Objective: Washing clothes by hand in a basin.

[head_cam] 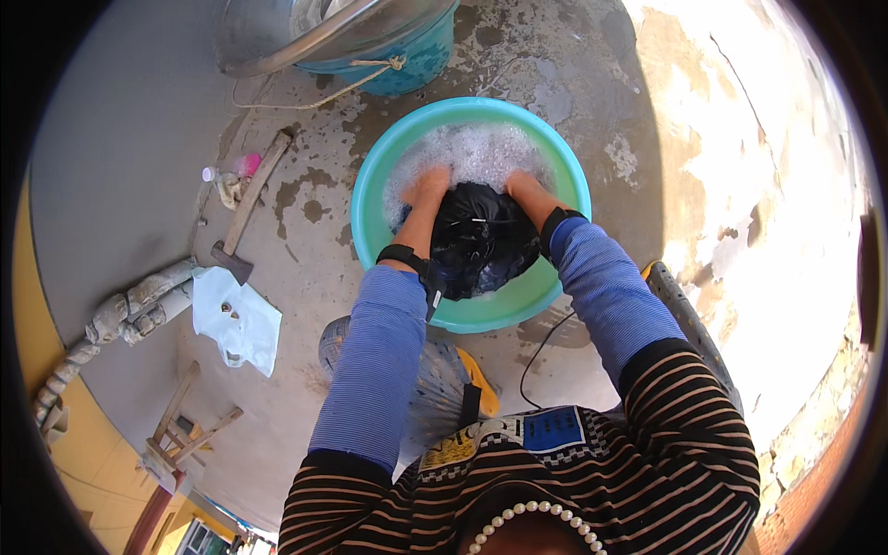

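Note:
A green plastic basin (368,229) with a turquoise rim stands on the ground in front of me. White suds (479,142) cover the water in its far half. Wet black cloth (479,236), seemingly a garment, bulges up between my forearms. My left hand (431,182) dips into the foam at the cloth's far left. On the other side, my right hand (522,182) reaches into the suds by the cloth's far right edge. Foam and water hide the fingers of both hands, so their hold on the cloth is not visible.
Beyond the basin are a turquoise tub (409,69) with a rope (333,100) and a large metal basin (277,41). An axe (253,198), a pale plastic bag (239,316) and wrapped pipes (149,298) lie left. A dark cable (534,361) runs near my legs.

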Tool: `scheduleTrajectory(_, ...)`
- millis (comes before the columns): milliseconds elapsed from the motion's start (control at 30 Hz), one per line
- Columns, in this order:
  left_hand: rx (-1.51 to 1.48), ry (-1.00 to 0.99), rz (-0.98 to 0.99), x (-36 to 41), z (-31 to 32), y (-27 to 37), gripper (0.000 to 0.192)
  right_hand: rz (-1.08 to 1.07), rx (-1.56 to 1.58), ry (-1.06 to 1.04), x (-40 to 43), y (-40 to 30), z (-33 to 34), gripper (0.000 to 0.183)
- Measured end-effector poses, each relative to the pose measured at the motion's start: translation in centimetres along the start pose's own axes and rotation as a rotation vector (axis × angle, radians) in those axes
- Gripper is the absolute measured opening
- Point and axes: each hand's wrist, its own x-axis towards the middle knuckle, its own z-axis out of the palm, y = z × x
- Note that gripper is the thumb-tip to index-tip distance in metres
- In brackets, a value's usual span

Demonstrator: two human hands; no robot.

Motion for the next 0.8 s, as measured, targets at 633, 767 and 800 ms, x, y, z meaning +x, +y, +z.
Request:
scheduleTrajectory(633, 0.455, 0.27, 0.65, -16.2, 3.6, -6.4, 0.055, 0.264, 0.049, 0.079, -17.7, -7.5, -2.2, 0.058)
scheduleTrajectory(767, 0.382, 0.347, 0.647, -14.5, 4.7, -6.3, 0.048, 0.166, -0.22, 0.262, -15.8, -7.1, 1.0, 0.058)
scheduleTrajectory(800, 0.368, 0.381, 0.637, -13.7, 4.6, -5.9, 0.041, 0.145, -0.257, 0.245, -14.6, -6.8, 1.0, 0.056)
